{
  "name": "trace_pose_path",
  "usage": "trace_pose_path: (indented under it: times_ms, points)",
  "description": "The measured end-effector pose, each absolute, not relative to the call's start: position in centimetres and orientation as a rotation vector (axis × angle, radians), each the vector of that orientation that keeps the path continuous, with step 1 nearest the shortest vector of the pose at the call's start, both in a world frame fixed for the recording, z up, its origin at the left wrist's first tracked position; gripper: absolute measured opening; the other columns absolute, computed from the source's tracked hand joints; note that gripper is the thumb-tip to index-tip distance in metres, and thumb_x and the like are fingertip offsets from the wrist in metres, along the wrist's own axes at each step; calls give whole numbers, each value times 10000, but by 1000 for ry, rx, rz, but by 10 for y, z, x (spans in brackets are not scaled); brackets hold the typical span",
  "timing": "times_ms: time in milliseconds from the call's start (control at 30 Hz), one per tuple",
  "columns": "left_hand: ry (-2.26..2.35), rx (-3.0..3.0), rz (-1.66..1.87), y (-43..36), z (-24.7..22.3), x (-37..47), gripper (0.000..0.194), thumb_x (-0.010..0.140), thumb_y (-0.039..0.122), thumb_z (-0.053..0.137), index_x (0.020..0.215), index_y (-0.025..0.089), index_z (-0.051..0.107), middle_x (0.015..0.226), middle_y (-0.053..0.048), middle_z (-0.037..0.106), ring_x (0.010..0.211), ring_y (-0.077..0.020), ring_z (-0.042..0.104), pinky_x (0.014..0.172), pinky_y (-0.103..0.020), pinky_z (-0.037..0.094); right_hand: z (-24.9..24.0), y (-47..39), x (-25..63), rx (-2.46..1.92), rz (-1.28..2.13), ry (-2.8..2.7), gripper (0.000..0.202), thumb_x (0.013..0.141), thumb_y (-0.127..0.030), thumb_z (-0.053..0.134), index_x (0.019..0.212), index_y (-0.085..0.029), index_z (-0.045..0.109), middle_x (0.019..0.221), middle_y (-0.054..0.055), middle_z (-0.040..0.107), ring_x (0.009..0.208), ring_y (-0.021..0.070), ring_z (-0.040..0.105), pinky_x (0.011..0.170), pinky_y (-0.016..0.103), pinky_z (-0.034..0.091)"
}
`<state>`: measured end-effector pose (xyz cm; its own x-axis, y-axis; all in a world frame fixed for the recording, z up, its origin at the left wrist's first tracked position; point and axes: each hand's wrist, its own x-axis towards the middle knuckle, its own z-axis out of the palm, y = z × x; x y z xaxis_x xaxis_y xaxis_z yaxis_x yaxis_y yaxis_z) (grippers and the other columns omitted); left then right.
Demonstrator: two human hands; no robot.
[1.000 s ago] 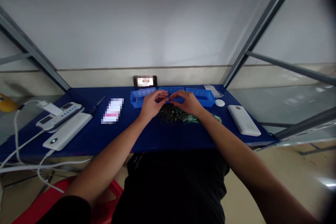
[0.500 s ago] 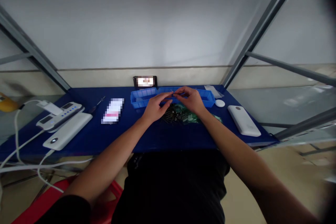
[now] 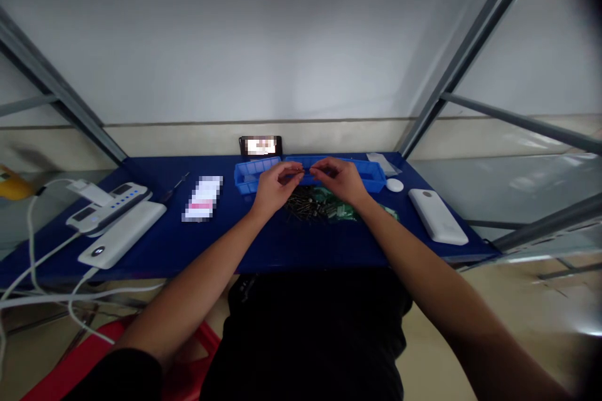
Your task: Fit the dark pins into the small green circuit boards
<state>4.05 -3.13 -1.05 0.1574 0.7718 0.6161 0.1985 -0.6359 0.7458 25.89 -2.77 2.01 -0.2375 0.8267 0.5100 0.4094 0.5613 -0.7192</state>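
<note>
My left hand [image 3: 274,189] and my right hand [image 3: 344,182] meet fingertip to fingertip over the front of the blue bins, each closed in a pinch. Between the fingertips runs a small thin dark part [image 3: 306,170], too small to name surely. Just below the hands, a heap of thin metal pieces like long screws [image 3: 305,205] lies on the blue table [image 3: 282,250]. Green plastic wrapping [image 3: 345,212] with small parts sits beside the heap, under my right wrist. The left blue bin [image 3: 245,182] and right blue bin [image 3: 374,180] are partly hidden by my hands.
A propped phone [image 3: 261,147] stands behind the bins. Left are a flat phone [image 3: 202,199], a screwdriver-like tool [image 3: 176,187], a power strip [image 3: 110,207] and a white power bank [image 3: 123,235] with cables. Right are a white disc [image 3: 394,185] and another power bank [image 3: 437,216].
My left hand's thumb and fingers have come together into a pinch from a more spread pose. My right hand stays pinched in nearly the same place.
</note>
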Motion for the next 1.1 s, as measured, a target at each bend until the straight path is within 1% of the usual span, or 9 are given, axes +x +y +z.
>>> trace_pose_path:
  times_ms: [167,333,467,633,700,767,867,1000,1100]
  points:
    - [971,1996,1485,-29,-11,36,115,977,239,678,1018,254,784,1176,-56,805,1061,-235,783,986,-485,647,21,-29,260,-1019,482,-1796,179,951,-450,703,1012,-291,759,989,31,796,829,206,727,729,390,604]
    - [995,2082,1403,-30,-12,35,145,962,196,673,976,269,797,1110,-21,822,1032,-238,790,978,-482,639,18,-26,261,-927,414,-1924,154,947,-408,712,1055,-307,754,1091,35,772,952,213,724,839,387,621]
    - [1014,1998,1454,-31,-12,39,76,928,260,754,997,238,777,1045,-38,823,960,-227,793,921,-427,648,12,-21,261,-902,387,-2039,76,926,-332,726,969,-277,754,994,18,776,838,190,722,819,371,615]
    - [922,1900,1456,-29,-13,40,200,926,321,773,1097,224,731,1074,-73,809,982,-226,784,934,-430,640,9,-21,257,-926,503,-1994,60,882,-266,732,918,-261,684,910,3,755,760,170,698,762,352,601]
    - [878,1858,1462,-28,-12,40,364,911,298,791,1249,236,671,1129,-84,795,997,-220,779,937,-421,638,9,-22,256,-933,566,-1954,149,859,-254,727,993,-259,663,912,9,742,787,175,696,762,342,599]
    - [867,1834,1477,-29,-11,41,509,911,288,792,1378,250,593,1160,-87,783,998,-211,774,935,-409,637,11,-22,256,-922,598,-1923,313,851,-249,708,1158,-257,646,933,16,732,825,181,691,780,333,598]
    - [877,1871,1432,-32,-8,41,439,971,325,721,1384,244,596,1068,-68,795,916,-193,772,897,-390,643,14,-23,258,-908,598,-1897,409,896,-267,652,1304,-246,634,965,30,719,833,176,678,790,328,595]
    - [878,1964,1282,-37,-6,41,324,1022,373,649,1316,239,674,917,-46,806,780,-187,767,798,-363,655,17,-23,260,-928,501,-1825,209,929,-312,665,1118,-241,718,955,39,731,824,181,691,755,336,596]
    - [869,2002,1279,-36,-9,41,322,1052,352,594,1346,251,675,1017,-59,815,847,-195,784,836,-382,663,15,-23,260,-943,399,-1849,121,927,-336,706,1020,-261,723,969,34,755,819,184,704,771,360,607]
